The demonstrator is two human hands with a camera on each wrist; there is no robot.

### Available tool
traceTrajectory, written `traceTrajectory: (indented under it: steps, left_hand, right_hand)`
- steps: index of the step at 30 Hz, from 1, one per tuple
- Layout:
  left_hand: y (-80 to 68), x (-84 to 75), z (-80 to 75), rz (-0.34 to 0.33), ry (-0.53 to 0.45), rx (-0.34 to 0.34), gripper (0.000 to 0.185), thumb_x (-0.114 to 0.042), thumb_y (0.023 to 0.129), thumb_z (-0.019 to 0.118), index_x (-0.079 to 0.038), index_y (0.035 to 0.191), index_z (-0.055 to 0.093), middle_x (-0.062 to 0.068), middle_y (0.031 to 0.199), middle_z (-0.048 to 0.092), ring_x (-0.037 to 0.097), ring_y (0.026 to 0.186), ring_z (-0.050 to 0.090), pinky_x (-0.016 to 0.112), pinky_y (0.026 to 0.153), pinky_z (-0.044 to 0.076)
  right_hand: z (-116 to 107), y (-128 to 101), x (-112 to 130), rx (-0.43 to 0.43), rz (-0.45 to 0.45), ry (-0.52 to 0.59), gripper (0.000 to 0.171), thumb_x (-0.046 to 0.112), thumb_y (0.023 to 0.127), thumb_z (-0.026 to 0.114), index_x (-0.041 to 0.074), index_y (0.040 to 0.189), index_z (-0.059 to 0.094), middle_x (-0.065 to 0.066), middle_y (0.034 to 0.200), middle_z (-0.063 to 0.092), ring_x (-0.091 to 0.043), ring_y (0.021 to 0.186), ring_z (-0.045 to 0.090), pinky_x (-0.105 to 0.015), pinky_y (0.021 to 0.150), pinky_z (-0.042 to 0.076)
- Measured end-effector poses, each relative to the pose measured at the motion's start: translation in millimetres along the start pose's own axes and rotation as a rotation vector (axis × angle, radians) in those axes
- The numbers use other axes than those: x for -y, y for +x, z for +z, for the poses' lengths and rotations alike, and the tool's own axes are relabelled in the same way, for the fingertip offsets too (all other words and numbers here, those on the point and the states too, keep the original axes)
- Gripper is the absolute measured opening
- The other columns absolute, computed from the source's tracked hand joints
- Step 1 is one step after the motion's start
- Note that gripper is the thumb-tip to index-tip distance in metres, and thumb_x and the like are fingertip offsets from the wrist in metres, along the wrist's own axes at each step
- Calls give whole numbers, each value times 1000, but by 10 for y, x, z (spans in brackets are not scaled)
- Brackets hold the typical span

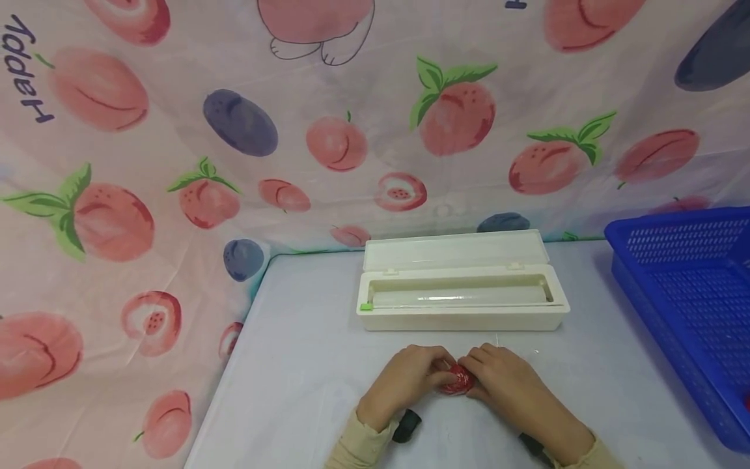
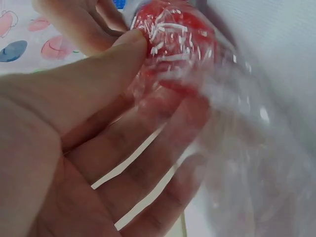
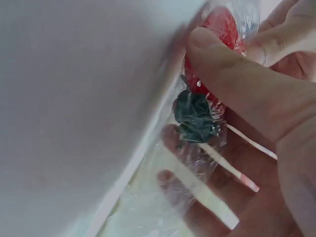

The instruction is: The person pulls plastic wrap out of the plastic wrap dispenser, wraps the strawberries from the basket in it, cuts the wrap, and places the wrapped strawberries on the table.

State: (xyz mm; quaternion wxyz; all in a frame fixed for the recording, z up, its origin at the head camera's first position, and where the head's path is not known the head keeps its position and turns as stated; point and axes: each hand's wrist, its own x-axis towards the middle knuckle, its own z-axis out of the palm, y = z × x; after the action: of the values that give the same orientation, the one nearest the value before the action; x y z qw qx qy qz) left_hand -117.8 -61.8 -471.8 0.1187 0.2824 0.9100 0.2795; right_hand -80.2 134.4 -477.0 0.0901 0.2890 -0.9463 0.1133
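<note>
A red strawberry (image 1: 457, 380) with a dark green leafy cap (image 3: 195, 117) is wrapped in clear cling film (image 2: 252, 163). My left hand (image 1: 410, 378) pinches it from the left, thumb on the red side and fingers beneath, seen through the film. From the other side my right hand (image 1: 506, 378) holds it with the thumb across the red part, near the leafy cap. Loose film trails over the fingers of both hands in the wrist views. The two hands meet at the fruit, low over the white table.
Behind the hands stands a white cling film dispenser (image 1: 463, 320), its lid (image 1: 454, 251) raised, a film roll (image 1: 459, 297) inside and a green slider (image 1: 366, 307) at its left end. A blue plastic basket (image 1: 662, 339) sits at the right. Fruit-print cloth (image 1: 293, 156) hangs behind.
</note>
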Motion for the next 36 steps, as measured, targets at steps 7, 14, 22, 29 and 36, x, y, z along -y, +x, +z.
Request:
traceTrajectory:
  steps: [7,14,22,29,36]
  left_hand:
    - [-18,29,-68,19,-139,7,35,-32,90,73,-10,117,70,-5,103,72,-2,88,62,15,78,50]
    - [-29,33,-119,97,-345,125,37,-28,93,70,-6,123,68,-3,109,73,-3,95,64,16,85,51]
    - [-42,-14,-195,64,-561,86,30,-18,90,74,-6,117,72,4,105,75,1,91,68,18,83,54]
    - [-64,-63,-272,76,-704,85,36,-15,91,72,0,123,67,7,108,75,3,91,69,22,80,57]
    - [-131,-173,-343,97,-778,133,35,-11,92,70,0,125,66,14,109,74,3,92,69,23,82,57]
  right_hand:
    - [-95,9,-85,-114,-134,-24,41,22,70,88,14,108,73,5,102,67,-16,101,60,-36,91,53]
    - [-217,0,-170,-180,-283,-85,49,4,72,80,18,117,70,2,118,65,-24,118,57,-47,102,46]
    - [-373,-16,-169,-266,-241,-8,41,33,100,55,17,137,60,1,136,61,-25,127,53,-28,122,21]
    - [-442,7,-194,-436,-179,92,59,50,107,28,10,143,53,-4,135,62,-25,120,59,-16,119,17]
    - [-458,-34,-195,-496,-107,196,50,42,108,33,12,128,68,-2,117,71,-22,106,67,-7,108,29]
